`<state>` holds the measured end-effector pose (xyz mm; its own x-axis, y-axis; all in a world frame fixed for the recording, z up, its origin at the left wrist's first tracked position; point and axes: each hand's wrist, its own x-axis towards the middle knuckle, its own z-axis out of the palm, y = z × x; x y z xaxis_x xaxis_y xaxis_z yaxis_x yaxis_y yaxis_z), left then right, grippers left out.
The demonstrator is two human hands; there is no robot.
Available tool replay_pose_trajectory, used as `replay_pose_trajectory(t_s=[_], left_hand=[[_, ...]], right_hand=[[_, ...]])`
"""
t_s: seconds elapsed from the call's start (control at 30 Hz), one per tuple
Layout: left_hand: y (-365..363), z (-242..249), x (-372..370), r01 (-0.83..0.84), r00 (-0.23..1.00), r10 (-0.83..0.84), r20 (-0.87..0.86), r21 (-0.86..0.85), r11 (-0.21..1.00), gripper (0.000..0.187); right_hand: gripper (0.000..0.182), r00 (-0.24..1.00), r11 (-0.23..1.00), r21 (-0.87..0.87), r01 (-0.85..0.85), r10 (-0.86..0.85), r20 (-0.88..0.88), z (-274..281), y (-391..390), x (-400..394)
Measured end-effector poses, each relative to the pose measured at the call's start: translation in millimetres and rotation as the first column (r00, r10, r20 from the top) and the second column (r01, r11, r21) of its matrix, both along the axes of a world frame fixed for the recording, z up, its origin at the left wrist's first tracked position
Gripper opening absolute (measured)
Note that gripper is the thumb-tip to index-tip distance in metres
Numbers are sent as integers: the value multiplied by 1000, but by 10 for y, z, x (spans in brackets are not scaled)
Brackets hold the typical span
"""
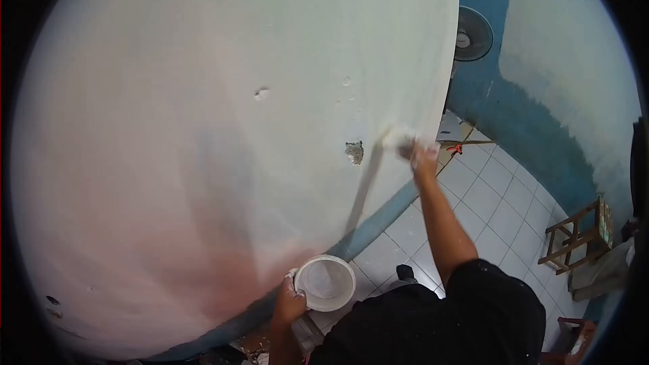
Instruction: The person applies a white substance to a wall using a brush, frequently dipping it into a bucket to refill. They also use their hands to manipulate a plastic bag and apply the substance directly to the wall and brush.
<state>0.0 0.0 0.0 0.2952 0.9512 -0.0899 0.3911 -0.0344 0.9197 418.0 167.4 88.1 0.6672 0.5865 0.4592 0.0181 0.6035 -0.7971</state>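
My left hand (291,301) grips the side of a round white bucket (352,284), with its fingers over the rim. The inside of the bucket is whitish. White smears show on those fingers. My right hand (424,159) is closed around a paintbrush (397,140), blurred by motion, at the pale wall (162,101). Its whitish bristles seem to touch the wall near its right edge. Left of the brush, a rough chipped patch (354,153) breaks the wall surface. Pinkish colour shows lower on the wall.
A blue band (378,220) runs along the wall's foot above white floor tiles (503,189). Beyond the edge are a fan (473,34) and a partly whitened blue wall (541,122). A wooden stool (574,236) stands at right, and an orange-red object (455,150) lies near the corner.
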Motion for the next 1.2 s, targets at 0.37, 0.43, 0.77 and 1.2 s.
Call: replay_pose_trajectory(t_s=[0.37, 0.43, 0.77, 1.2], left_hand=[[-398, 201, -930, -94, 983, 108, -148, 100, 990, 54], [-385, 284, -879, -93, 990, 103, -92, 109, 990, 50], [-234, 413, -668, -12, 995, 31, -95, 196, 981, 49], [-660, 1867, 499, 105, 975, -41, -217, 292, 951, 46]], right_hand=[[35, 863, 951, 109, -288, 307, -400, -480, -574, -920], [24, 910, 963, -256, -85, -30, -414, -1105, -712, -980], [36, 964, 980, 159, -120, 153, -217, 1302, -710, -793], [26, 831, 899, -344, -271, 38, -555, -548, -1008, -28]])
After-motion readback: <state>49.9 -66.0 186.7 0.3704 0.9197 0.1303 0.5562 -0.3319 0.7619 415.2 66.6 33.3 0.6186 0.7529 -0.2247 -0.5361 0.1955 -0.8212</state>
